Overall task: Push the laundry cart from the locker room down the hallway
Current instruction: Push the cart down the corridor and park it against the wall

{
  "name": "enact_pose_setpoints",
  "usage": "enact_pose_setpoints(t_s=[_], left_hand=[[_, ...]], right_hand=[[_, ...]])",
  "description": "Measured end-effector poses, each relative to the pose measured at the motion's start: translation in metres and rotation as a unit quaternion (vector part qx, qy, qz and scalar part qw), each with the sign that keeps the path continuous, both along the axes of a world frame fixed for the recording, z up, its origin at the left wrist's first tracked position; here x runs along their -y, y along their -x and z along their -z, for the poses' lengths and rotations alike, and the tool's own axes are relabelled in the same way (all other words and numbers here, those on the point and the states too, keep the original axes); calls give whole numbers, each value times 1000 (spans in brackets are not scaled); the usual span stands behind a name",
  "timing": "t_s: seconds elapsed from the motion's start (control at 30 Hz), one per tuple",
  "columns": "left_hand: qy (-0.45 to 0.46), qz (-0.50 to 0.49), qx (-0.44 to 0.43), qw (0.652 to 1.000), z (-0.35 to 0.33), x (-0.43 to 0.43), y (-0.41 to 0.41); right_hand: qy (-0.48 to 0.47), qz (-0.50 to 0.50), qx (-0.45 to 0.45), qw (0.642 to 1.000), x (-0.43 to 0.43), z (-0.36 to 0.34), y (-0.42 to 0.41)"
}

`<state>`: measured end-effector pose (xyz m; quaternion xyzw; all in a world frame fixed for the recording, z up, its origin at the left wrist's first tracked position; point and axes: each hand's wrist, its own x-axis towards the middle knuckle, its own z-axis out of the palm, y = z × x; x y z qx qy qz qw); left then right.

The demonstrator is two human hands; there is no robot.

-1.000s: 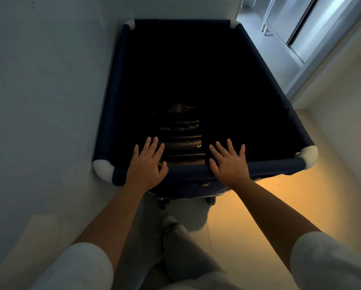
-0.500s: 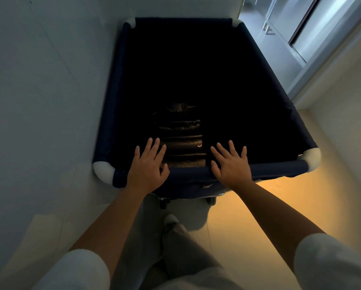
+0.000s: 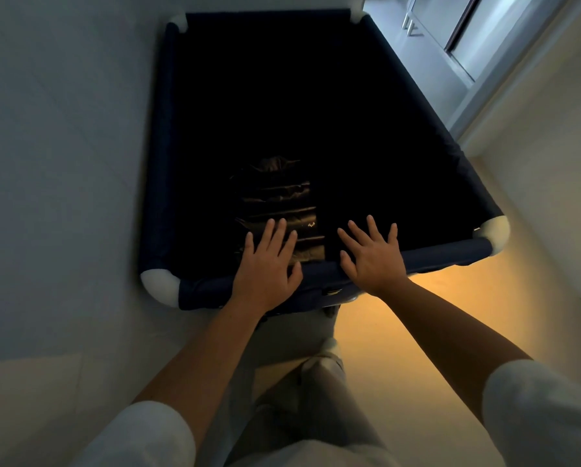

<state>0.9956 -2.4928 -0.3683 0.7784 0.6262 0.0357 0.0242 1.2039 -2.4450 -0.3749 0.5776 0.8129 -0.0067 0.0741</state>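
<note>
Left grip, right grip flat on laundry cart, garment dim

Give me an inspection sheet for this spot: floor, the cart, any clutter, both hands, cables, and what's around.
Surface: pale floor, warm orange light on the right.
Job's things: laundry cart, dark navy fabric with white corner caps; a dark quilted garment lies inside near the pushing end.
Clutter: nothing seen.
Grips: left hand and right hand lie flat on the cart's near rim, fingers straight and spread, not curled round it.
Cables: nothing seen.
Surroundings: wall runs close along the cart's left side; a grey door stands ahead on the right.
</note>
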Motion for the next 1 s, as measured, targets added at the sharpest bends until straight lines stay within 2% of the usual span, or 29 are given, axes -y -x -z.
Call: enact_pose_setpoints(t_s=[1.0], left_hand=[[-31, -8, 27, 999, -2, 10, 21]], right_hand=[[-8, 0, -24, 1000, 11, 5, 17]])
